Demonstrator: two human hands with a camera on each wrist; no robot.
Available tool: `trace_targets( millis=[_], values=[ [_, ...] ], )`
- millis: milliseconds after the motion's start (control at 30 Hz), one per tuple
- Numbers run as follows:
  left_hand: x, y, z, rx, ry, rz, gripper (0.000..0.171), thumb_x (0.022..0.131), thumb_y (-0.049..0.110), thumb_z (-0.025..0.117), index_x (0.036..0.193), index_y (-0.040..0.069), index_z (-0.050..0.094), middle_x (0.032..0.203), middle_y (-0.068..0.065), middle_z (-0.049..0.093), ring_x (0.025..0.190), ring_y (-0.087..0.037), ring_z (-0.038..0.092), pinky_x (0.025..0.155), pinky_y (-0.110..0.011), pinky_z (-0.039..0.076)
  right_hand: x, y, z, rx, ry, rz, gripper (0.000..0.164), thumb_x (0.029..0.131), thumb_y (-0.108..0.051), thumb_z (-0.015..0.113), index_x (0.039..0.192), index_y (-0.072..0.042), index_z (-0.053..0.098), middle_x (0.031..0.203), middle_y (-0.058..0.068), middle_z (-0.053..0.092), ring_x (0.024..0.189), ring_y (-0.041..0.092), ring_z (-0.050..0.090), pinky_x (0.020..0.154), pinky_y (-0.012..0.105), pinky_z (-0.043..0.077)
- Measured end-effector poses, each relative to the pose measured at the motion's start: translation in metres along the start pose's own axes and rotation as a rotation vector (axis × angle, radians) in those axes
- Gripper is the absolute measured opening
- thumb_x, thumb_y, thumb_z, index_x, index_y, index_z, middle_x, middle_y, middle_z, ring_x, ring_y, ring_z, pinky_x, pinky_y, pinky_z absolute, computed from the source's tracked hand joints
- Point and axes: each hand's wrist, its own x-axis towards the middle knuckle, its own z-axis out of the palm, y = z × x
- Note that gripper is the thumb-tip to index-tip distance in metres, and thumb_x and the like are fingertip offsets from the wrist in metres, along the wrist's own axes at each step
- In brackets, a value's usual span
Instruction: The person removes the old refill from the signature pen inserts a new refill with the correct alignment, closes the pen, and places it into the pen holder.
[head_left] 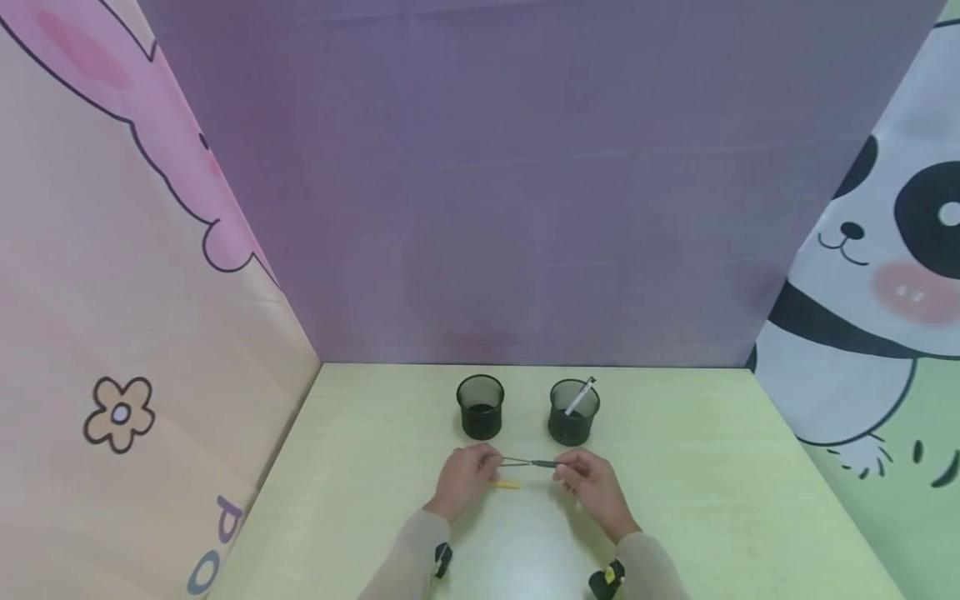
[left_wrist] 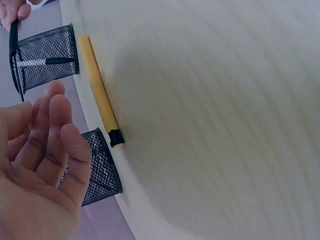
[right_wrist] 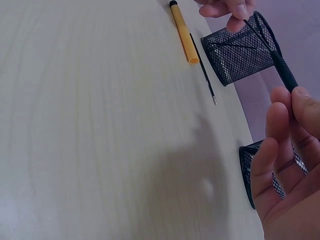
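Two dark mesh cups stand beyond the hands, toward the table's far edge: the left cup [head_left: 480,408] roughly ahead of the left hand [head_left: 467,481], the right cup [head_left: 572,427] ahead of the right hand [head_left: 597,490]. A white pen [head_left: 580,397] leans in the right cup, its top past the rim. On the near side, a yellow tube [right_wrist: 182,35] with a black end lies on the table close by the left fingers, partly hidden by them in the head view. A thin dark refill [right_wrist: 205,73] with a metal tip lies just beside it; touching or not, cannot tell.

Between the hands, above the tabletop: a dark ribbed piece [right_wrist: 284,69] with two thin prongs, held roughly level. Right thumb and fingertip pinch the ribbed end; left fingertips pinch the prong ends. Both grips narrow. Forearms come in from the near side, angled inward, black bands at the wrists.

Far edge of the table [head_left: 735,467] meets a purple backdrop [head_left: 525,183]; printed panels flank it. Tabletop runs wide outside each arm; the gap between hands and cups is small.
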Motion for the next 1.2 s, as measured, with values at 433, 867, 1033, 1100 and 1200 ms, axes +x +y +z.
trace_targets(
  millis=[433,867,1033,1100,1200],
  values=[
    [-0.0006,0.0029,0.0044,-0.064,-0.044,0.005,0.017,0.101,0.028,0.064,0.096,0.016,0.076,0.076,0.007,0.073,0.066,0.000,0.061,0.067,-0.023,0.049,-0.0016,-0.0021,0.0002,0.004,0.010,0.007,0.012,0.095,-0.005,0.067,0.107,-0.003,0.070,0.087,0.005,0.074,0.076,0.019,0.063,0.068,0.033,0.054],
    [0.0017,0.0045,0.0074,-0.098,0.000,-0.012,0.011,0.093,0.032,0.074,0.087,0.024,0.077,0.070,0.008,0.073,0.061,-0.001,0.061,0.065,-0.022,0.045,-0.0006,-0.0014,0.0022,0.032,-0.013,-0.029,0.010,0.094,-0.003,0.067,0.104,-0.003,0.070,0.085,0.005,0.074,0.074,0.019,0.063,0.066,0.032,0.054],
    [0.0017,0.0041,0.0067,-0.113,0.002,-0.006,0.011,0.093,0.032,0.074,0.087,0.023,0.077,0.071,0.007,0.074,0.062,-0.001,0.062,0.065,-0.022,0.045,-0.0014,-0.0014,0.0023,0.035,-0.015,-0.039,0.010,0.094,-0.003,0.068,0.103,-0.003,0.071,0.085,0.005,0.075,0.074,0.019,0.063,0.066,0.031,0.053],
    [0.0016,0.0041,0.0062,-0.121,-0.002,-0.003,0.011,0.093,0.031,0.074,0.087,0.022,0.078,0.072,0.005,0.074,0.062,-0.001,0.062,0.066,-0.022,0.046,-0.0015,-0.0014,0.0023,0.037,-0.015,-0.039,0.010,0.094,-0.004,0.068,0.104,-0.002,0.071,0.085,0.005,0.075,0.074,0.019,0.063,0.066,0.031,0.053],
    [0.0013,0.0044,0.0055,-0.136,-0.008,0.003,0.010,0.093,0.029,0.074,0.088,0.021,0.078,0.074,0.002,0.075,0.063,-0.003,0.064,0.066,-0.022,0.047,-0.0011,-0.0013,0.0025,0.040,-0.016,-0.033,0.011,0.094,-0.004,0.068,0.104,-0.003,0.071,0.085,0.005,0.075,0.074,0.019,0.064,0.067,0.032,0.054]
  ],
)
